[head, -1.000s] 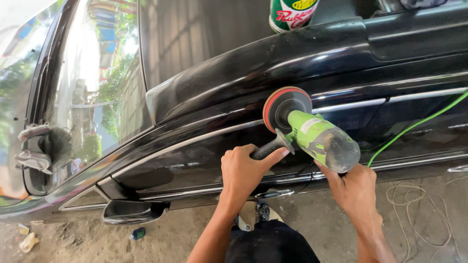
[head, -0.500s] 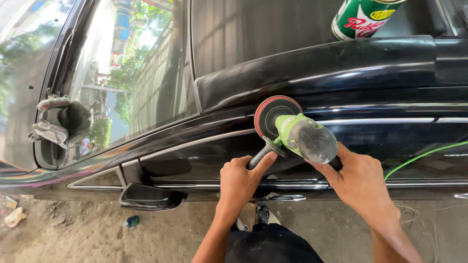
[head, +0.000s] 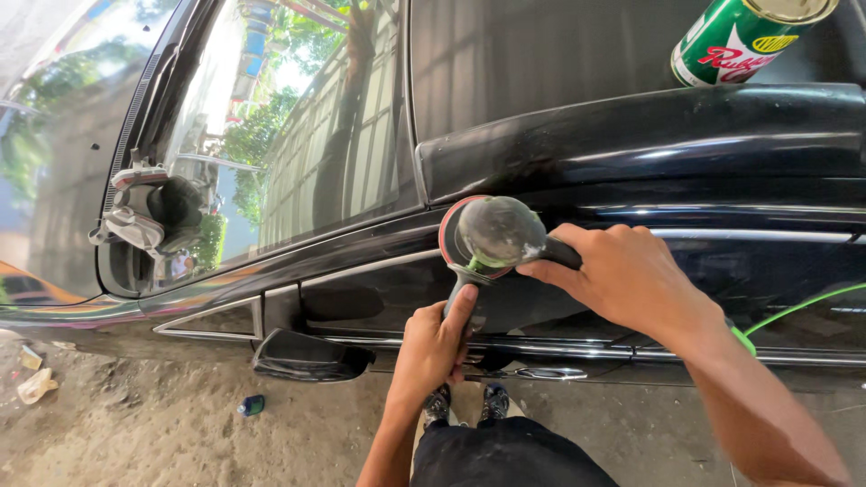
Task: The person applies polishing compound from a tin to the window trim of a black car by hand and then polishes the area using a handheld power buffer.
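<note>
The fingers of the left hand (head: pixel 433 347) are clenched round the black side handle (head: pixel 458 300) of a green polisher (head: pixel 494 233), thumb lying up along the grip. The right hand (head: pixel 622 275) wraps the rear of the tool's body, fingers curled over the dark grip. The polisher's round red-edged pad (head: pixel 448 236) sits flat against the black car door (head: pixel 379 289), just under the window line, with a chrome trim strip (head: pixel 370 267) running beside it.

The paint is glossy; the window glass (head: pixel 298 153) mirrors trees and buildings. A green can (head: pixel 744 41) lies tilted on the car above. Lower down are a chrome door handle (head: pixel 541 372) and a black side mirror (head: pixel 311 356). Below is a dusty dirt floor (head: pixel 135 424) with a small blue-green bottle (head: pixel 252 405) and scraps of litter.

A green cord (head: pixel 794 307) shows only in part behind the right forearm. The pad's face is hidden against the door, and most of the polisher's body is covered by the right hand.
</note>
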